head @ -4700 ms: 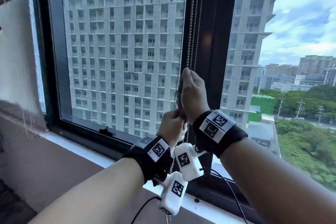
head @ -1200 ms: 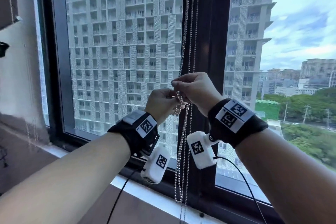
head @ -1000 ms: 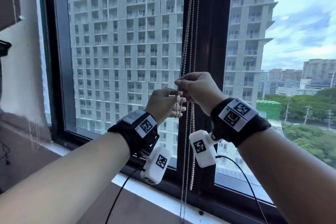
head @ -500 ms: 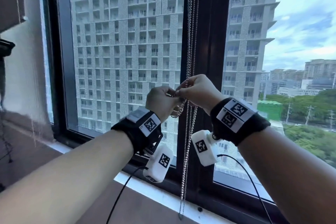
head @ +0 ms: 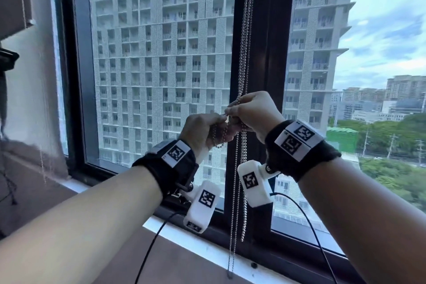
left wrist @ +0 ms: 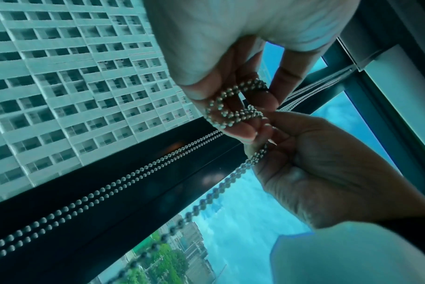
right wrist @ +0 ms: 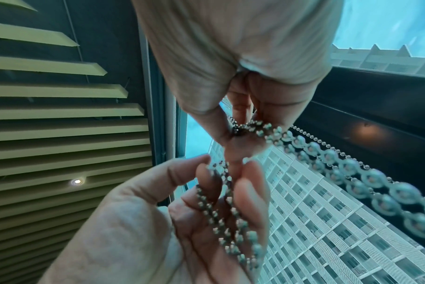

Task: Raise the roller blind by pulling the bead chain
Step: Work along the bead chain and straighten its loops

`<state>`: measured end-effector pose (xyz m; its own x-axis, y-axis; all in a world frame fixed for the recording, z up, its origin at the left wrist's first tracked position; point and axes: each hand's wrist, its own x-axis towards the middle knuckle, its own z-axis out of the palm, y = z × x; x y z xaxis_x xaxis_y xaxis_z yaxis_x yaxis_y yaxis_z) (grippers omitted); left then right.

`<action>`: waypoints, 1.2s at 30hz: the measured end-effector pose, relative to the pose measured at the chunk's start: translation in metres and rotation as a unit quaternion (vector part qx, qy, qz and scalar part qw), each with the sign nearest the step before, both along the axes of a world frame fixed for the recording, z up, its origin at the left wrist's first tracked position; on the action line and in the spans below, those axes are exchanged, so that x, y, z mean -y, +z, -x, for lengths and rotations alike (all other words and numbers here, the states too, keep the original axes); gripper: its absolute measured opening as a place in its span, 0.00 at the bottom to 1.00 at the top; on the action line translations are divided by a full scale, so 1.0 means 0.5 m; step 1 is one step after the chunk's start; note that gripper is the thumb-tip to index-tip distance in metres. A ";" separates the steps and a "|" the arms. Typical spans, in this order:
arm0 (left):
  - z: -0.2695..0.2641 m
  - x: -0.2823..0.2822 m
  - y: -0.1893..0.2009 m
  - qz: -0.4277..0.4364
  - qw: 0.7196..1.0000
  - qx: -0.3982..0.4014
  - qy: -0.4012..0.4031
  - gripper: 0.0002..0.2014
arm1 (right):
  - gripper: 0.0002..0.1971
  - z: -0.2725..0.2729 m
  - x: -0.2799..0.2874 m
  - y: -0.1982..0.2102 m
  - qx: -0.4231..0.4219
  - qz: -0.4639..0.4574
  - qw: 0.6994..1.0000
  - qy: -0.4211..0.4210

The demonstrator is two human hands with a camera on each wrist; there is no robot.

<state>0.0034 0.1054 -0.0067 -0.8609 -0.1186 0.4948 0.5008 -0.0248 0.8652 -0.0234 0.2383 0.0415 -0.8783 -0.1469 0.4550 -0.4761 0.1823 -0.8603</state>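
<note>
Both hands up in front of the dark window frame (head: 269,53) — the left hand (head: 202,131) has its fingers curled round a small bunched loop of the bead chain (head: 242,71), and the right hand (head: 253,113), touching it & slightly higher, pinches the same chain between thumb and fingers. Rest of the chain hangs in several strands from above, down past the wrists to near the sill (head: 207,251).

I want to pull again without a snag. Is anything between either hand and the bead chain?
Nothing visible: the left hand already holds a bunched loop of the bead chain, and the right hand pinches its strands just above.
</note>
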 end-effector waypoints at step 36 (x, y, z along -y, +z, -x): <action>-0.010 -0.007 0.010 0.132 0.985 0.016 -0.113 0.10 | 0.03 0.010 0.002 -0.010 0.012 0.035 0.999 0.005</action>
